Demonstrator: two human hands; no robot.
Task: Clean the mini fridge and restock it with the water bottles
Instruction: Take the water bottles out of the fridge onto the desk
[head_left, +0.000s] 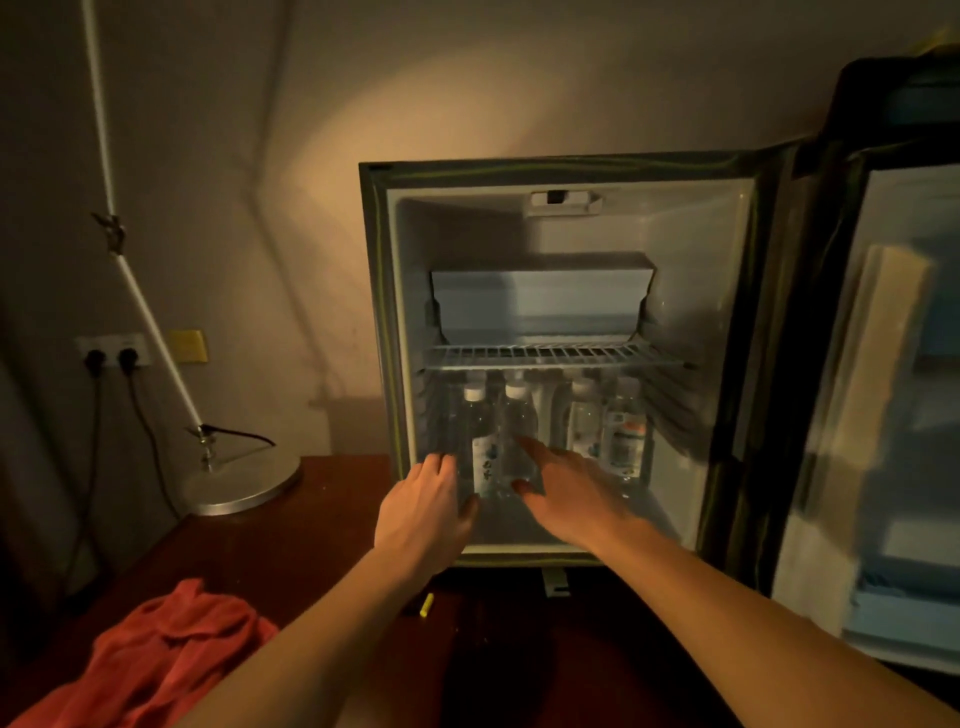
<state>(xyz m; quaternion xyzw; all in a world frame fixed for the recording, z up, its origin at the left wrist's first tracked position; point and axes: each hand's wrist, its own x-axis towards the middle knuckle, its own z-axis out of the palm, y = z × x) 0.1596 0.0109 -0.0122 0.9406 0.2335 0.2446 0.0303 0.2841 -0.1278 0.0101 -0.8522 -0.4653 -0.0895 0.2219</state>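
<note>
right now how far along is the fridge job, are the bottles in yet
Mostly done, it seems. Water bottles already stand on the mini fridge floor under the wire shelf. In hand: the left hand and right hand flank two front bottles, seemingly positioning them; the grip is unclear. Left: shut the open door and clear the red cloth. Cleaning cannot be judged in this dim light.

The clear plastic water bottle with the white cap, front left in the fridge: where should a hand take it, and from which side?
Grip the clear plastic water bottle around its labelled midsection, coming straight in from the open front. It stands upright under the wire shelf, so a grasp from above looks blocked; neighbouring bottles crowd its right.
</note>
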